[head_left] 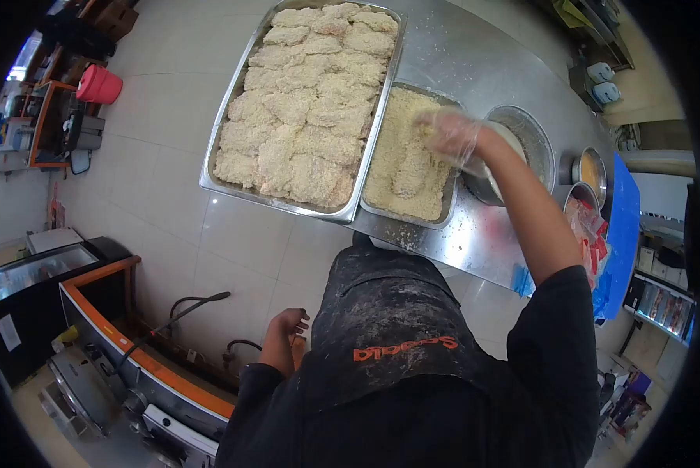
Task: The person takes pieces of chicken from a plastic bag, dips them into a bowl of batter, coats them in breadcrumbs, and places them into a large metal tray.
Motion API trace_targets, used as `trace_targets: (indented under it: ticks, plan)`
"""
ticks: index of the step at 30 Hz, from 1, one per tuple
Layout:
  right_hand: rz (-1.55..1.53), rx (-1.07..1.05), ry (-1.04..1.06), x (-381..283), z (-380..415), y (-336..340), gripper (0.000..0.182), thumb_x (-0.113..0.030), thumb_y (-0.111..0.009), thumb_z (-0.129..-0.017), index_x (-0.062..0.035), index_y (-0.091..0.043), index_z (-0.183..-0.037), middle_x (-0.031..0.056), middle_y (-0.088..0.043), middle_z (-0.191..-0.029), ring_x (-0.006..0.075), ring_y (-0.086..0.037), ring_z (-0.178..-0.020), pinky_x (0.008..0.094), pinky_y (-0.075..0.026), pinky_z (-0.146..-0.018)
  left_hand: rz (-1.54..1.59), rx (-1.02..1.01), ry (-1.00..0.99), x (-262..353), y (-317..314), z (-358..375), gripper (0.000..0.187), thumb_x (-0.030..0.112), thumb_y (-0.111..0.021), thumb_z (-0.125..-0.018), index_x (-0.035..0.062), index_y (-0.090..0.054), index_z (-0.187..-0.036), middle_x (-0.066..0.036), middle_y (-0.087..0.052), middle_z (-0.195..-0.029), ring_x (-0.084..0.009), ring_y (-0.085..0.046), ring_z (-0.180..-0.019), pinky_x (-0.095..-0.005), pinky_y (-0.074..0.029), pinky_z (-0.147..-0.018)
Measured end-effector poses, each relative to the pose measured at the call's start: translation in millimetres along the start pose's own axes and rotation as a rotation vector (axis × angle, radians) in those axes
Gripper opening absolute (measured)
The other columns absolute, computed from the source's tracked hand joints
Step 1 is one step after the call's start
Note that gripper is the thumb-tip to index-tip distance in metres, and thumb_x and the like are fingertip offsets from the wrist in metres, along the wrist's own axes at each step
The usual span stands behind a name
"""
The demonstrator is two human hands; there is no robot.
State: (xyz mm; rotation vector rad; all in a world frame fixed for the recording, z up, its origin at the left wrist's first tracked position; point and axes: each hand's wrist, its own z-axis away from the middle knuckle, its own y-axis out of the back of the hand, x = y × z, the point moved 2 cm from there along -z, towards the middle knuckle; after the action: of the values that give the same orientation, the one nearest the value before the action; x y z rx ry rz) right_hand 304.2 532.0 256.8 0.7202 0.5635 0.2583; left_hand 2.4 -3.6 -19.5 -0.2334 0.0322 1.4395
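Observation:
My right hand (pixel 451 134), in a clear plastic glove, is over the upper right part of a metal tray (pixel 403 219) of pale breadcrumbs (pixel 401 117). Its fingers are blurred, so what they hold, if anything, does not show. A crumb-covered piece (pixel 408 181) lies in the crumbs below the hand. Left of this tray stands a larger metal tray (pixel 276 204) packed with rows of breaded pieces (pixel 307 101). Down by the black apron (pixel 397 312) hangs my left hand (pixel 289 321), bare, its fingers loosely bent and apart, holding nothing.
Right of the crumb tray, a metal pot (pixel 549 144) stands on the steel table (pixel 475 47). Past it are a bowl with orange contents (pixel 592 170), a container with red and clear plastic (pixel 588 222), and a blue board (pixel 623 226). An orange-edged counter (pixel 143 351) is at lower left.

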Motion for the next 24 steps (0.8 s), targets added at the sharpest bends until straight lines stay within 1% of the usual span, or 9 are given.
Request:
trace_targets:
  ticks: [1, 4, 7, 10, 13, 16, 19, 22, 24]
  plan:
    - [-0.055, 0.008, -0.01, -11.2, 9.5, -8.4, 0.071, -0.016, -0.077, -0.074, -0.0072, -0.048, -0.138, 0.0212, -0.055, -0.136, 0.0368, -0.054, -0.125, 0.0388, -0.043, -0.108, -0.005, 0.025, -0.006, 4.0, -5.5, 9.5, 0.039, 0.03, -0.058, -0.086, 0.0093, -0.06, -0.119, -0.013, -0.066, -0.102, -0.0226, -0.059, -0.068, -0.0405, -0.053, -0.068]
    - [0.339, 0.095, 0.156, -1.2, -7.3, -44.7, 0.066, -0.023, -0.076, -0.076, -0.0049, -0.05, -0.134, 0.0237, -0.059, -0.128, 0.0365, -0.059, -0.117, 0.0379, -0.047, -0.1, 0.014, 0.066, 0.008, -7.1, -2.3, 23.3, 0.037, 0.03, -0.057, -0.086, 0.0083, -0.061, -0.116, -0.012, -0.067, -0.101, -0.0204, -0.057, -0.066, -0.0385, -0.051, -0.066]
    - [0.392, 0.041, 0.157, 8.8, -12.5, -48.6, 0.069, -0.036, -0.077, -0.074, -0.0014, -0.052, -0.128, 0.0242, -0.062, -0.119, 0.0367, -0.061, -0.11, 0.0386, -0.049, -0.094, 0.025, 0.057, 0.007, -11.2, -3.0, 10.9, 0.037, 0.031, -0.057, -0.086, 0.0088, -0.061, -0.115, -0.011, -0.067, -0.101, -0.0193, -0.057, -0.067, -0.0374, -0.049, -0.065]
    - [0.262, -0.011, -0.02, -5.8, 8.6, -46.6, 0.057, -0.039, -0.071, -0.078, 0.0004, -0.059, -0.117, 0.0249, -0.066, -0.109, 0.0336, -0.066, -0.102, 0.0408, -0.051, -0.088, -0.022, 0.045, 0.022, 4.6, -11.6, 32.4, 0.038, 0.032, -0.058, -0.086, 0.0093, -0.06, -0.116, -0.009, -0.067, -0.1, -0.0188, -0.056, -0.067, -0.0372, -0.049, -0.065]
    - [0.173, -0.063, -0.181, 1.4, -9.1, -58.6, 0.06, -0.041, -0.076, -0.07, 0.0002, -0.061, -0.11, 0.0246, -0.067, -0.096, 0.0367, -0.067, -0.091, 0.0426, -0.053, -0.079, -0.007, 0.024, 0.04, 8.1, -11.7, 28.8, 0.04, 0.031, -0.057, -0.086, 0.0091, -0.058, -0.119, -0.009, -0.066, -0.099, -0.0181, -0.054, -0.065, -0.0364, -0.047, -0.064]
    - [0.185, 0.203, 0.173, 2.7, 0.8, -63.0, 0.048, -0.031, -0.077, -0.07, 0.0002, -0.062, -0.104, 0.0236, -0.066, -0.087, 0.0372, -0.067, -0.082, 0.0445, -0.053, -0.074, 0.02, -0.016, 0.029, 10.5, -10.2, 22.3, 0.042, 0.031, -0.056, -0.086, 0.009, -0.055, -0.122, -0.009, -0.066, -0.099, -0.0173, -0.052, -0.065, -0.0349, -0.044, -0.061]
    - [-0.139, 0.196, 0.115, -5.3, 16.9, -64.7, 0.043, -0.022, -0.078, -0.069, 0.0, -0.06, -0.101, 0.023, -0.065, -0.085, 0.0354, -0.067, -0.08, 0.0418, -0.053, -0.073, 0.02, -0.045, 0.037, 18.2, -9.6, 17.9, 0.043, 0.032, -0.056, -0.087, 0.0092, -0.054, -0.123, -0.009, -0.065, -0.1, -0.0167, -0.052, -0.065, -0.0333, -0.041, -0.059]
    - [-0.174, 0.262, 0.117, -16.8, 27.1, -58.7, 0.038, -0.016, -0.077, -0.071, 0.0013, -0.058, -0.099, 0.0212, -0.065, -0.084, 0.0306, -0.067, -0.08, 0.0381, -0.053, -0.072, 0.024, -0.062, 0.036, 15.0, -11.8, 4.3, 0.044, 0.033, -0.055, -0.087, 0.0093, -0.054, -0.124, -0.01, -0.065, -0.104, -0.0167, -0.052, -0.066, -0.0337, -0.042, -0.06]
    - [-0.176, 0.254, 0.051, -30.5, 34.4, -41.3, 0.042, -0.017, -0.078, -0.07, -0.0006, -0.056, -0.102, 0.0143, -0.063, -0.083, 0.0242, -0.064, -0.078, 0.035, -0.052, -0.07, 0.027, -0.065, 0.032, 14.3, -11.8, 1.9, 0.046, 0.033, -0.055, -0.087, 0.009, -0.054, -0.126, -0.011, -0.066, -0.109, -0.017, -0.052, -0.065, -0.0349, -0.043, -0.062]
